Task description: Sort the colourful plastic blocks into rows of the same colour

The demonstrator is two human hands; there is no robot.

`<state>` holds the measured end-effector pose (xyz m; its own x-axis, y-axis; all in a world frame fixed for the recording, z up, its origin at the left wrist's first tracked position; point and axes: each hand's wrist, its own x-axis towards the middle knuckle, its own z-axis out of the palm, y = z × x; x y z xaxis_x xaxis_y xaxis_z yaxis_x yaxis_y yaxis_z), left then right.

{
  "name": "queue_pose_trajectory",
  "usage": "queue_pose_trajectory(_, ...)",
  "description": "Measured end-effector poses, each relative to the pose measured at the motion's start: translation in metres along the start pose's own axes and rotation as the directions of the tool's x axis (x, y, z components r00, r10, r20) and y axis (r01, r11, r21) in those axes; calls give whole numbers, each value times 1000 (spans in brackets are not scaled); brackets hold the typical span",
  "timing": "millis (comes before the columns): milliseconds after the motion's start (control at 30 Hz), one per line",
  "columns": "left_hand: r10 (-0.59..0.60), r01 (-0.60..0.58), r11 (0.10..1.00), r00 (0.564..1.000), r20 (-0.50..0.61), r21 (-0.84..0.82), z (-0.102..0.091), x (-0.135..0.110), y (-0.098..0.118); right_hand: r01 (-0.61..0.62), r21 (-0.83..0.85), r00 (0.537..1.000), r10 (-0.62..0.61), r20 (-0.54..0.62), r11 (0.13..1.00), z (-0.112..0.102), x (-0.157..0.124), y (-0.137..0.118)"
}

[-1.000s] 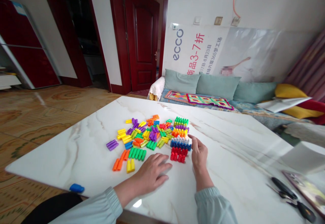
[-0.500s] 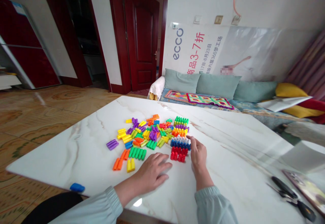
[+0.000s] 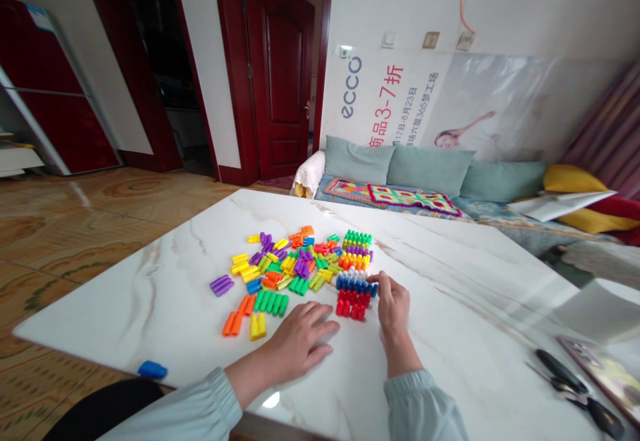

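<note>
A heap of small coloured plastic blocks [image 3: 285, 269] lies on the white marble table [image 3: 450, 308]. To its right stand sorted rows: green [image 3: 358, 237], purple, orange, white, blue [image 3: 356, 285] and red [image 3: 353, 304]. My left hand [image 3: 299, 341] rests flat on the table with fingers spread, just left of the red row and below a green row [image 3: 270, 302]. My right hand [image 3: 393, 302] lies at the right end of the blue and red rows, its fingers curled against the blue row's end. I cannot tell whether it grips a block.
A loose purple block [image 3: 221, 285] and orange and yellow blocks [image 3: 245, 321] lie left of the heap. A blue object [image 3: 151, 369] sits at the near table edge. Black scissors [image 3: 575, 384] and a booklet lie at the right. A sofa with cushions [image 3: 425, 171] stands behind.
My right hand's fingers have curled in and shifted slightly left to the end of the blue row. My left hand has stayed put.
</note>
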<state>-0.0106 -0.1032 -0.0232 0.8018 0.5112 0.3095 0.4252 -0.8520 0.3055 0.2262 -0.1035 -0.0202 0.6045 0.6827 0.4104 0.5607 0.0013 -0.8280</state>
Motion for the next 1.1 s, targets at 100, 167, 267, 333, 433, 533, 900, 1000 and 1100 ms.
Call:
queue_pose_trajectory(100, 0, 0, 1000, 1000, 6, 0, -1, 0, 1, -9, 3, 997, 9, 80, 1000, 0, -1, 2)
queue_pose_trajectory(167, -2, 2, 1000, 1000, 10, -1, -1, 0, 1, -17, 21, 997, 16, 71, 1000, 0, -1, 3)
queue_pose_trajectory(267, -5, 5, 1000, 1000, 7, -6, -2, 0, 2, 8, 107, 997, -17, 78, 994, 0, -2, 3)
queue_pose_trajectory(333, 0, 0, 1000, 1000, 2, -6, -2, 0, 2, 36, 142, 991, -53, 120, 989, 0, -3, 2)
queue_pose_trajectory(433, 7, -7, 1000, 1000, -3, -5, -2, 0, 1, 74, 176, 983, -102, 152, 982, -2, -6, 0)
queue_pose_trajectory(533, 8, -8, 1000, 1000, -4, -7, -3, 1, 2, 130, 263, 984, -156, 81, 956, -4, -9, -1)
queue_pose_trajectory(900, 7, -7, 1000, 1000, -8, 7, -3, 0, 4, 53, 395, 990, 3, -140, 917, -8, -7, -6)
queue_pose_trajectory(1000, 7, -7, 1000, 1000, -8, 26, -3, 1, 5, -3, 388, 981, 77, -176, 922, -10, -6, -7)
queue_pose_trajectory(1100, 22, -22, 998, 1000, -4, 54, -4, 2, 5, -45, 364, 974, 122, -191, 930, -10, -5, -5)
